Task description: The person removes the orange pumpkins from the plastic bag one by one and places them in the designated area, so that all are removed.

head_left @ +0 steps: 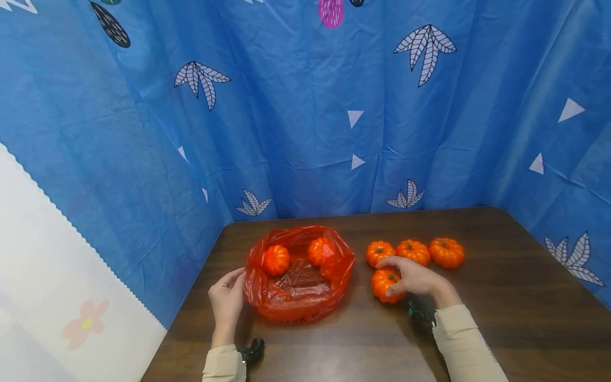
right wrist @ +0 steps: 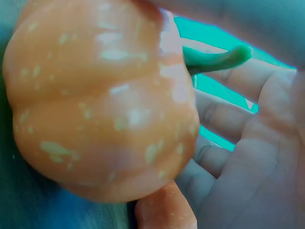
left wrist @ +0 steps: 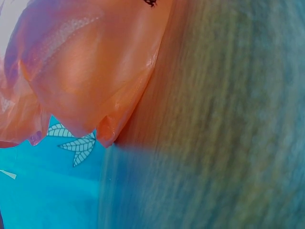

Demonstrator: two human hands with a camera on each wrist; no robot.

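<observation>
A red plastic bag (head_left: 305,313) sits with its mouth spread wide on the left of the table. My left hand (head_left: 226,297) pinches its left rim between thumb and fingers; the left wrist view shows the bag's side (left wrist: 90,71) close up. Inside are two small orange pumpkins, one at the left (head_left: 276,260) and one at the right (head_left: 316,251). My right hand (head_left: 412,276) grips another pumpkin (head_left: 385,285), thumb on the near side and fingers over the far side. In the right wrist view this pumpkin (right wrist: 100,100) has yellow flecks and a green stem (right wrist: 217,59).
Behind the gripped pumpkin stand three more in a row: a left one (head_left: 380,252), a middle one (head_left: 414,252) and a right one (head_left: 446,253). The dark wooden table (head_left: 515,297) ends at a patterned blue curtain (head_left: 305,132) behind and at both sides.
</observation>
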